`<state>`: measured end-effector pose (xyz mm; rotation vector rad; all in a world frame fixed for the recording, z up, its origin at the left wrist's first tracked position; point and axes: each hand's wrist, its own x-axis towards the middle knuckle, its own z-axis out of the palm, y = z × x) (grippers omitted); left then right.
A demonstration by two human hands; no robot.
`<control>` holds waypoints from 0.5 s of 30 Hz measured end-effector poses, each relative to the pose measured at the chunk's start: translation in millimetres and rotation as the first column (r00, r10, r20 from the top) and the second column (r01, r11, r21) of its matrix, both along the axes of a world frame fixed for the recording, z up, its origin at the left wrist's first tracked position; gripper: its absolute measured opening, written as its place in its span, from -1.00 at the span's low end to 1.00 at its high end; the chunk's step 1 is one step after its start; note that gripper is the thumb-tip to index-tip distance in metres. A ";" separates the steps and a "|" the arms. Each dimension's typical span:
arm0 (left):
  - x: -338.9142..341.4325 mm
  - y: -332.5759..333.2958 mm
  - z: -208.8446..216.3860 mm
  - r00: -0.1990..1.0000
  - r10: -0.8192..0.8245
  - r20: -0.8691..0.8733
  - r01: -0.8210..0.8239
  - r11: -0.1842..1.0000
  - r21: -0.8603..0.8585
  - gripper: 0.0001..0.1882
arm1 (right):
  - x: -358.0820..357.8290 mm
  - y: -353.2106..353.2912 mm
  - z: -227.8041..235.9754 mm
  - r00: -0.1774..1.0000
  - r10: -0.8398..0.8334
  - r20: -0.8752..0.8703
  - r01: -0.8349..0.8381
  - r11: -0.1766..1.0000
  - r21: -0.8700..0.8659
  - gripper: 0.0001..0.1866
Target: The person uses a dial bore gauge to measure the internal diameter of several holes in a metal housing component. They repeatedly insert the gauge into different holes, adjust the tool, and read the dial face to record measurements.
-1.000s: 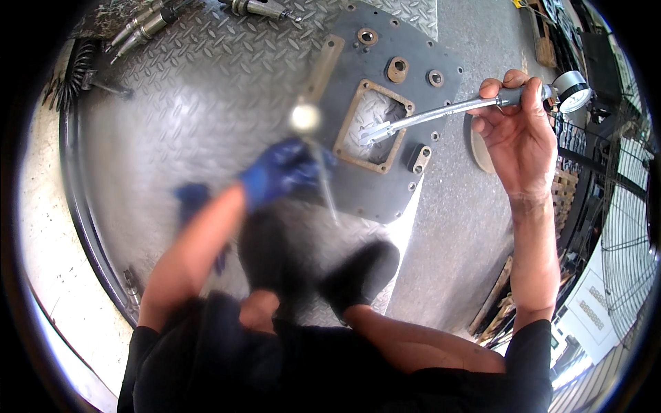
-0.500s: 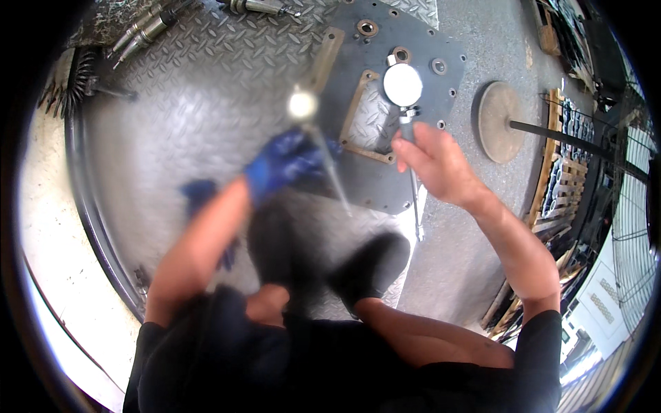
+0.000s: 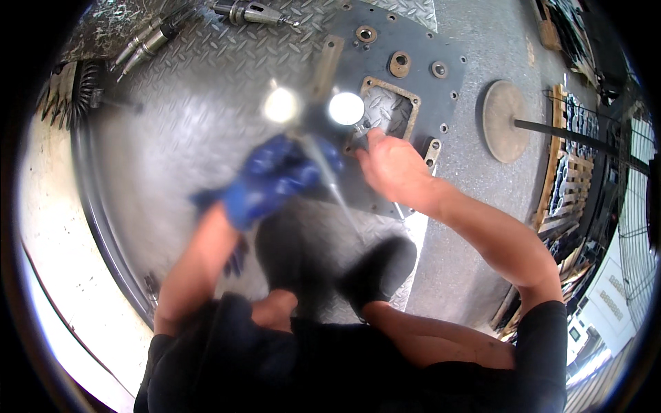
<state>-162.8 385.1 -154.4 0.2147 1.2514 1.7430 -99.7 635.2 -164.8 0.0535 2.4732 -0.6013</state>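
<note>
My left hand (image 3: 275, 175), in a blue glove, is closed around a dial bore gauge (image 3: 281, 105). Its pale round dial is up, and its thin rod slants down to the right, smeared by motion. The bare right hand (image 3: 403, 172) grips a second dial bore gauge (image 3: 346, 109) just under its bright dial. That rod's lower end shows below the hand. Both dials are side by side, apart, and their faces are washed out by glare. Beneath the right hand lies a dark grey metal plate (image 3: 420, 45) with holes, raised rings and a rectangular opening.
The plate rests on diamond-tread metal flooring (image 3: 200, 76). Tool holders (image 3: 251, 12) and more metal tooling (image 3: 148, 48) lie at the far left. To the right stand a round disc with a rod (image 3: 502, 120) and a wooden pallet (image 3: 575, 179) bearing metal parts.
My right hand has brought its gauge left and slightly down, close to the other gauge. The left gauge has shifted a little left. A slotted boss on the plate has come into view.
</note>
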 end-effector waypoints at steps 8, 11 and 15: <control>-4.8 -10.4 -6.0 0.998 0.059 -0.028 -0.057 0.996 0.064 -0.57 | -4.4 1.6 -3.5 0.999 0.053 0.000 -0.052 0.994 0.091 -0.60; -5.4 -2.2 2.3 0.997 0.076 -0.002 -0.074 0.983 0.170 -0.61 | -0.6 8.7 -4.8 0.997 0.056 -0.056 -0.051 0.995 0.087 -0.61; -6.0 0.1 6.5 0.998 0.055 0.012 -0.055 0.998 0.043 -0.67 | -0.7 17.5 23.8 0.987 0.049 -0.154 -0.042 0.998 0.046 -0.67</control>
